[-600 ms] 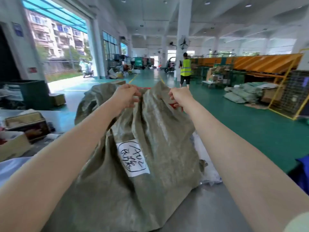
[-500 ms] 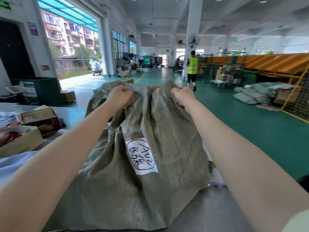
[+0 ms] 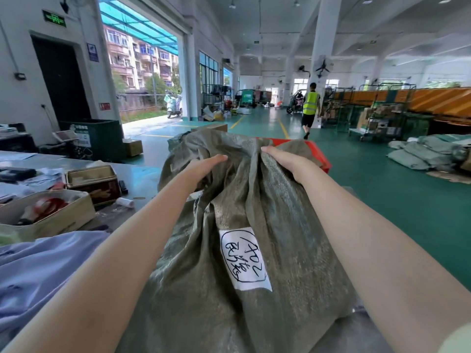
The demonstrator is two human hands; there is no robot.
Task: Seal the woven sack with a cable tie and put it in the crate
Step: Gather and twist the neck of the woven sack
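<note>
Both hands have shifted from bunching the sack's mouth to lying flatter on its upper folds, and a red crate edge now shows behind the sack. One woven sack [image 3: 254,250], grey-green, rests on the grey table [image 3: 142,174] directly ahead, its top leaning toward the one red crate [image 3: 321,155] just beyond it. One white label [image 3: 244,259] with handwritten marks sits on its front face. The left hand [image 3: 204,168] presses the fabric with fingers extended; the right hand [image 3: 285,160] clutches a fold at the top edge. The hands are apart. Whether a cable tie is fitted cannot be told. Two open tins [image 3: 93,183] stand left on the table. One person in a yellow vest [image 3: 311,103] walks away down the green floor [image 3: 382,200].
</note>
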